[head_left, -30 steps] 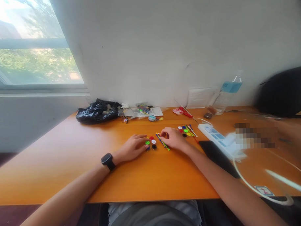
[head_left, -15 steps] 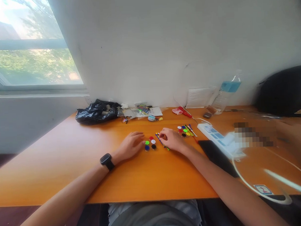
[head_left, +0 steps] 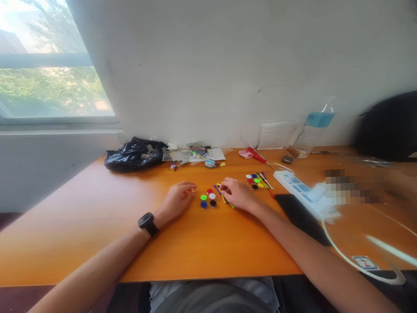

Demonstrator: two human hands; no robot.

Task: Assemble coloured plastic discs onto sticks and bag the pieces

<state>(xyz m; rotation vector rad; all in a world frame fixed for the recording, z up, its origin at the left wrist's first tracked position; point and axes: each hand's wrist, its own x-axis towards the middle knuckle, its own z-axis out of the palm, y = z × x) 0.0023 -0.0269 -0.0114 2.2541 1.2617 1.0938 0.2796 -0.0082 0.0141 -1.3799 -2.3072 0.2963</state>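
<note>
**Two bare hands at small coloured discs and sticks on an orange desk**

Seen from a head-worn camera looking down over an orange wooden desk (head_left: 95, 233) set against a white wall. At far left a window (head_left: 37, 66) shows trees outside. Below it, at the back of the desk, lies a crumpled black plastic bag (head_left: 133, 153), with a scatter of small packets and papers (head_left: 198, 154) just to its right.

The person's left hand (head_left: 177, 201), with a black smartwatch (head_left: 147, 222) on the wrist, rests palm down on the desk, fingers loosely curled and gripping nothing. Just right of its fingertips sits a small cluster of coloured discs (head_left: 207, 198): green, red, white, blue and black, lying flat and close together.

Right of the discs, the right hand (head_left: 237, 193) is curled with its fingertips pinched on a few thin coloured sticks (head_left: 221, 194), blue, yellow and green, which lie on the desk between the two hands. Whether the sticks are lifted cannot be told.

Behind the right hand is a second group of discs and sticks (head_left: 257, 181). Further right lie a white power strip (head_left: 298, 187), a dark phone (head_left: 299, 212) and a white cable (head_left: 352, 256). A clear water bottle (head_left: 312, 130) leans at the wall, and a black bag (head_left: 394, 125) sits at far right.
</note>
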